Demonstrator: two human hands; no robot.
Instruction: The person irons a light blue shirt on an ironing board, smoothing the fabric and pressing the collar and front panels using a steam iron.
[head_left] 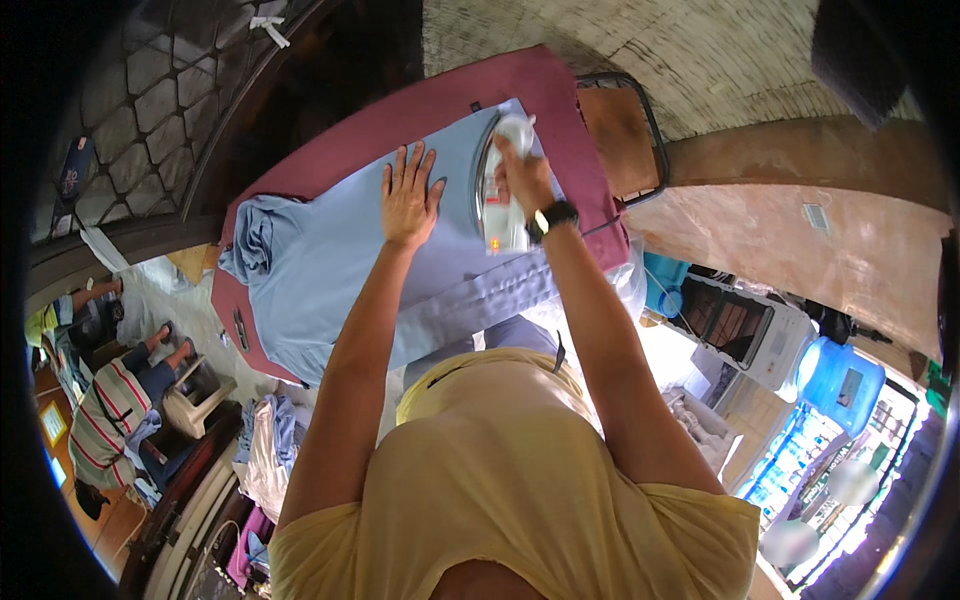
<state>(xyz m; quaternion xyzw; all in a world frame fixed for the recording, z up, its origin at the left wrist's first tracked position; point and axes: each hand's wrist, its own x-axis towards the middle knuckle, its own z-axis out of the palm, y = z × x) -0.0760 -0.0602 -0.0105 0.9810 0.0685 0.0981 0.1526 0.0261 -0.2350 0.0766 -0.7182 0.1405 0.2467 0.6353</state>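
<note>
A light blue long-sleeved garment (330, 245) lies spread over a board covered in maroon cloth (330, 180). Its left end is bunched into folds, and a button strip or seam runs along the near edge. My left hand (408, 200) rests flat on the fabric, fingers spread. Beside it, my right hand (526, 178) is wrapped around the handle of a white clothes iron (508, 228), which sits on the garment's right part with an orange light glowing at its heel. The iron's underside is hidden. A dark watch (553, 220) is on my right wrist.
Small scissors-like metal tool (240, 328) lies at the board's left edge. A dark metal frame (655, 135) adjoins the board's right end. At left, a person in a striped top (112, 415) is near piled clothes (270, 445). Right stand a white appliance (775, 345) and blue water jug (845, 385).
</note>
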